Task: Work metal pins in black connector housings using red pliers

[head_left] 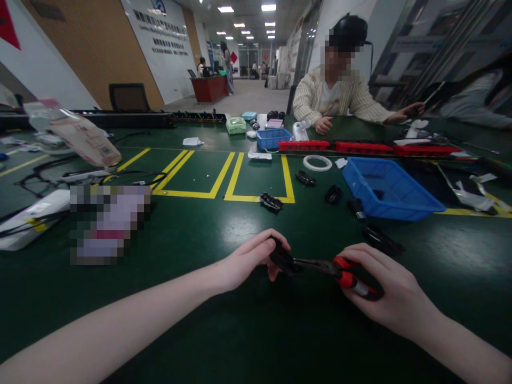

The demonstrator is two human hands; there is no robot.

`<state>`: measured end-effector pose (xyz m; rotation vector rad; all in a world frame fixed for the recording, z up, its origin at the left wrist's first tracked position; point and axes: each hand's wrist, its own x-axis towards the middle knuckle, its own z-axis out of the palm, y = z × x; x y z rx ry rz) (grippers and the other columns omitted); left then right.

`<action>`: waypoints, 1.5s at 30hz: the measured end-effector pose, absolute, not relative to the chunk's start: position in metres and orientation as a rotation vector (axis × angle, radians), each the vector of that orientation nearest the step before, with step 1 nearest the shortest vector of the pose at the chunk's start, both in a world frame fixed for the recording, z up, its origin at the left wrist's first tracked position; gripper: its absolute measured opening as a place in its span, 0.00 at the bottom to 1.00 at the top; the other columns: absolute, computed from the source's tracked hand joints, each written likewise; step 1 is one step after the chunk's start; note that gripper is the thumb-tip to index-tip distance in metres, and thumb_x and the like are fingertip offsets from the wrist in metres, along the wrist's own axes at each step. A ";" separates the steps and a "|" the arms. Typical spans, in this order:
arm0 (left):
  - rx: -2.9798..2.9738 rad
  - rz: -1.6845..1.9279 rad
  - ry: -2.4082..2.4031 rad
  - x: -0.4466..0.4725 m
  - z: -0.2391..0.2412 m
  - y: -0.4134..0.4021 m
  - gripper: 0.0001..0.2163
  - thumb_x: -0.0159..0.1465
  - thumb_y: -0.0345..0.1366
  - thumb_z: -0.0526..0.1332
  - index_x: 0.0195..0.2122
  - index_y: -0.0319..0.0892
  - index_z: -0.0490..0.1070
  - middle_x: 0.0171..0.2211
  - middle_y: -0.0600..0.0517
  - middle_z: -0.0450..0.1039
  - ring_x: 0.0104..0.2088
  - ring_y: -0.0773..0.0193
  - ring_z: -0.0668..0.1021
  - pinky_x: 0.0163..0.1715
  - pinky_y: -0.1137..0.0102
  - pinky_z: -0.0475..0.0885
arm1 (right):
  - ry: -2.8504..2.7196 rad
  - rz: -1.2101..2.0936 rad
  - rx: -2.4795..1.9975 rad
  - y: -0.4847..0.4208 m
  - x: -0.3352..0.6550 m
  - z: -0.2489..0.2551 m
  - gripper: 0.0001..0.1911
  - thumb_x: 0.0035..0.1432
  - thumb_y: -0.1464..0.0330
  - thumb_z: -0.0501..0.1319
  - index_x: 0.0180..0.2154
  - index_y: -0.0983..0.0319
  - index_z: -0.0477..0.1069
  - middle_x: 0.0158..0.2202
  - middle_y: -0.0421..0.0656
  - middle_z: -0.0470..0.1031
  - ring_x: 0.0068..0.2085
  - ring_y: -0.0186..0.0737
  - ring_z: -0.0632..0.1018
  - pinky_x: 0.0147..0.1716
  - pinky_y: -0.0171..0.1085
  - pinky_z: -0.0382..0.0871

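Note:
My left hand (256, 255) is closed round a small black plastic part (283, 258), held just above the green table. My right hand (386, 285) grips a pair of long-nose pliers (347, 274) with red and black handles. The jaws of the pliers point left and meet the right end of the black part; whether they clamp it I cannot tell. Beyond my hands lie similar black parts, one (271, 202) on the yellow tape line and another (383, 240) near my right hand.
A blue bin (390, 189) stands at the right, with a white tape ring (317, 163) left of it. Red strips (364, 148) run behind. A bottle (84, 136), cables and a pixelated flat object (116, 221) lie at the left. A co-worker (340, 90) sits across the table.

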<state>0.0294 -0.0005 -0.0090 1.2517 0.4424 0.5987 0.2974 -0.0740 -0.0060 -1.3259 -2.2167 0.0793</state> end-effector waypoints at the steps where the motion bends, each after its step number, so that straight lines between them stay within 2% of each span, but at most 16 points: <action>1: 1.276 0.589 0.463 0.028 -0.007 -0.001 0.19 0.65 0.51 0.57 0.43 0.39 0.63 0.35 0.49 0.70 0.30 0.67 0.72 0.30 0.71 0.67 | -2.210 0.084 -1.337 -0.073 0.298 -0.006 0.15 0.54 0.70 0.58 0.46 0.58 0.65 0.42 0.45 0.72 0.42 0.43 0.75 0.40 0.42 0.72; 3: 1.312 0.524 0.511 0.027 0.000 -0.003 0.14 0.63 0.43 0.61 0.44 0.41 0.62 0.38 0.51 0.68 0.31 0.69 0.71 0.32 0.71 0.68 | -2.197 0.088 -1.357 -0.072 0.299 -0.006 0.15 0.53 0.70 0.58 0.45 0.58 0.65 0.41 0.45 0.72 0.42 0.43 0.75 0.40 0.42 0.72; 6: 1.403 0.437 0.566 0.025 0.010 -0.006 0.15 0.60 0.36 0.64 0.45 0.43 0.61 0.43 0.51 0.65 0.36 0.67 0.72 0.35 0.70 0.68 | -2.198 0.074 -1.375 -0.071 0.300 -0.005 0.15 0.53 0.69 0.59 0.44 0.58 0.66 0.41 0.46 0.72 0.42 0.44 0.75 0.39 0.42 0.72; 8: 1.462 0.409 0.589 0.024 0.013 -0.007 0.20 0.59 0.36 0.65 0.51 0.44 0.60 0.46 0.49 0.65 0.41 0.62 0.73 0.40 0.66 0.69 | -2.210 0.049 -1.375 -0.071 0.300 -0.005 0.15 0.53 0.69 0.59 0.45 0.58 0.65 0.41 0.46 0.72 0.41 0.44 0.75 0.39 0.42 0.72; 11: 1.472 0.348 0.541 0.023 0.014 -0.006 0.32 0.59 0.35 0.66 0.62 0.46 0.53 0.53 0.45 0.64 0.51 0.53 0.71 0.50 0.58 0.67 | -2.250 0.020 -1.354 -0.072 0.301 -0.005 0.16 0.54 0.69 0.59 0.46 0.58 0.64 0.41 0.46 0.72 0.41 0.44 0.75 0.39 0.42 0.72; 15: 1.437 0.318 0.439 0.023 0.013 -0.004 0.36 0.57 0.32 0.66 0.64 0.43 0.53 0.61 0.43 0.60 0.59 0.52 0.66 0.59 0.55 0.59 | -2.249 0.017 -1.374 -0.072 0.302 -0.007 0.16 0.53 0.69 0.58 0.46 0.58 0.64 0.42 0.46 0.72 0.42 0.44 0.75 0.39 0.43 0.72; 21: 1.410 0.319 0.436 0.025 0.016 -0.002 0.40 0.51 0.29 0.70 0.64 0.43 0.52 0.57 0.42 0.64 0.55 0.52 0.70 0.54 0.57 0.63 | -2.273 -0.007 -1.357 -0.070 0.303 -0.007 0.17 0.52 0.69 0.59 0.45 0.58 0.64 0.41 0.46 0.72 0.40 0.43 0.76 0.38 0.41 0.72; 26: 1.435 0.311 0.509 0.027 0.015 -0.003 0.36 0.47 0.31 0.72 0.57 0.41 0.61 0.45 0.48 0.70 0.44 0.58 0.73 0.46 0.62 0.67 | -2.270 -0.021 -1.334 -0.070 0.302 -0.006 0.16 0.52 0.70 0.59 0.45 0.58 0.64 0.40 0.45 0.73 0.40 0.43 0.76 0.38 0.41 0.72; 29: 1.437 0.325 0.502 0.027 0.011 -0.002 0.34 0.46 0.33 0.73 0.55 0.41 0.64 0.41 0.49 0.71 0.41 0.60 0.73 0.44 0.64 0.67 | -2.272 -0.047 -1.327 -0.071 0.303 -0.007 0.16 0.52 0.70 0.59 0.45 0.59 0.65 0.40 0.45 0.73 0.40 0.43 0.76 0.37 0.40 0.72; 37: 1.423 0.356 0.468 0.027 0.009 -0.002 0.32 0.47 0.36 0.73 0.52 0.40 0.65 0.44 0.47 0.70 0.42 0.60 0.73 0.43 0.64 0.67 | -2.252 -0.026 -1.346 -0.070 0.302 -0.008 0.15 0.53 0.69 0.59 0.44 0.58 0.65 0.39 0.45 0.74 0.39 0.44 0.76 0.37 0.42 0.72; 45: 1.426 0.327 0.477 0.025 0.011 -0.002 0.31 0.50 0.33 0.72 0.54 0.43 0.62 0.47 0.46 0.69 0.46 0.57 0.73 0.45 0.60 0.69 | -2.222 0.018 -1.373 -0.070 0.298 -0.005 0.15 0.52 0.69 0.58 0.44 0.57 0.66 0.40 0.46 0.75 0.40 0.47 0.76 0.39 0.45 0.71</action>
